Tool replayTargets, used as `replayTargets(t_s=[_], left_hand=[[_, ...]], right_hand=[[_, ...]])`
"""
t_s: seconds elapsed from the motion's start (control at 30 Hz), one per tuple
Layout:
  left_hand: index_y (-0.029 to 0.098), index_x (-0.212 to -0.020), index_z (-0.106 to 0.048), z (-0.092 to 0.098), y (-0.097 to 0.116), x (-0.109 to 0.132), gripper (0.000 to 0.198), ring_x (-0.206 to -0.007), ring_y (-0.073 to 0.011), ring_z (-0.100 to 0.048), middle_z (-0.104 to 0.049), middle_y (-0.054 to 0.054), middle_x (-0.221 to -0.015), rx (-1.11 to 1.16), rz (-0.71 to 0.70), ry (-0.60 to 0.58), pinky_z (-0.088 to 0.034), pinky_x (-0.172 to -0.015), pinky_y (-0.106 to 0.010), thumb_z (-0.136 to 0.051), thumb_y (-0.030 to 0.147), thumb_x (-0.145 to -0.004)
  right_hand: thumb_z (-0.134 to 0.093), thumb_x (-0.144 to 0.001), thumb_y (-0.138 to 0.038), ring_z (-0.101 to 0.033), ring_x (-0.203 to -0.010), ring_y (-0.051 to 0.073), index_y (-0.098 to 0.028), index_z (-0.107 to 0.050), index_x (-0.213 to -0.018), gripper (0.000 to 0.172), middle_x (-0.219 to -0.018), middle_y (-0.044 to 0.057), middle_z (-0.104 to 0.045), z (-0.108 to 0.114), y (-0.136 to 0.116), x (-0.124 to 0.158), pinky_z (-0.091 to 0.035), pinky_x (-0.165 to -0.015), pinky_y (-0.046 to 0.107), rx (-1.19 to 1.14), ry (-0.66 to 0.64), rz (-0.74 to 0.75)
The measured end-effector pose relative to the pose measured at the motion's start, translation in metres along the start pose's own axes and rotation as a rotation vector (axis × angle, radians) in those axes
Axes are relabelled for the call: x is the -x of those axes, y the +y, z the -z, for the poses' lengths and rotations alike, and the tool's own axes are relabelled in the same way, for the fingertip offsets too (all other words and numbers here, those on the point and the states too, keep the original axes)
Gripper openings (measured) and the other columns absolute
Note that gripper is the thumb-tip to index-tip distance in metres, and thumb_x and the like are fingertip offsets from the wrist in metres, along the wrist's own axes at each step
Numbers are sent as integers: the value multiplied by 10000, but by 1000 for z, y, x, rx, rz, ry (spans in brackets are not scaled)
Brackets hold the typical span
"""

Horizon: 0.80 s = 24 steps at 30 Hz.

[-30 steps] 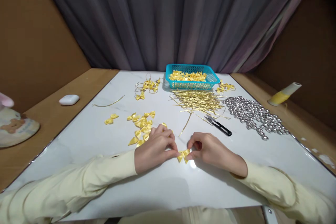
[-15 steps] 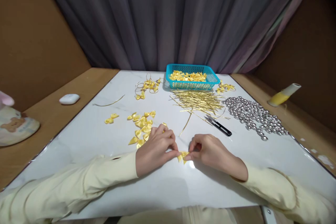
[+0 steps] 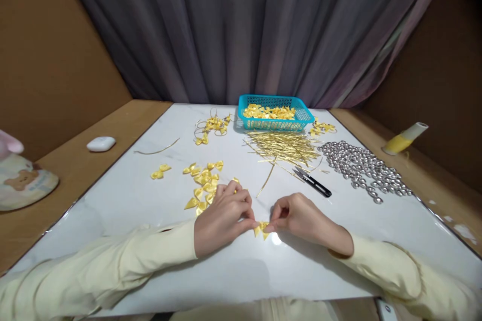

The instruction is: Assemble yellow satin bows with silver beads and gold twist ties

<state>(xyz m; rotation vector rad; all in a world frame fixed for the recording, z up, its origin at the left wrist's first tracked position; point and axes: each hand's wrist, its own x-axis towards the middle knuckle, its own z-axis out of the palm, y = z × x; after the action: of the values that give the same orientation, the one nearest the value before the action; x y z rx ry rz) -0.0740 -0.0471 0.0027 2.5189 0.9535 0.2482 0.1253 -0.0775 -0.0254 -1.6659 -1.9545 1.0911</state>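
Near the front of the white table, a small yellow ribbon bow (image 3: 261, 229) is pinched between both hands. My left hand (image 3: 228, 218) grips its left loop with thumb and fingertips. From the other side, my right hand (image 3: 301, 220) holds the right loop, its fingers curled. Loose yellow bows (image 3: 203, 178) lie beyond and beside my left hand, which hides some of them. Another pair of bows (image 3: 160, 171) rests further left. Beyond my right hand lie black-handled thread snips (image 3: 313, 182), blades pointing away to the left.
A turquoise basket (image 3: 276, 127) of bows stands at the back. Before it lies a heap of gold wire ties (image 3: 284, 146); silver beads (image 3: 363, 168) spread to the right. Bows with wire loops (image 3: 216, 124) sit back left. A white case (image 3: 101, 144) lies on the left ledge.
Both hands keep their pinch on the bow, with barely any movement. The whole view has shifted very slightly.
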Motion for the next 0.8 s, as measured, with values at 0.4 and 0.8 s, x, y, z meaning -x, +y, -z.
replayTargets(t_s=[0.4, 0.8], left_hand=[[180, -673, -627, -1, -2, 0, 178, -897, -184, -407, -573, 6, -801, 3, -13, -7, -237, -756, -340, -618, 311, -792], [176, -677, -622, -3, 0, -1, 183, -896, -184, -413, -561, 7, -797, 0, -13, -2, -235, -759, -344, -607, 308, -803]], right_hand=[[-705, -577, -535, -523, -528, 112, -205, -650, -613, 336, -572, -18, -633, -2, -9, 3, -294, -484, 210, 144, 73, -1], [-673, -651, -496, -529, -520, 134, -192, -608, -580, 318, -590, 7, -659, -5, -12, 5, -294, -486, 233, 202, 53, -30]])
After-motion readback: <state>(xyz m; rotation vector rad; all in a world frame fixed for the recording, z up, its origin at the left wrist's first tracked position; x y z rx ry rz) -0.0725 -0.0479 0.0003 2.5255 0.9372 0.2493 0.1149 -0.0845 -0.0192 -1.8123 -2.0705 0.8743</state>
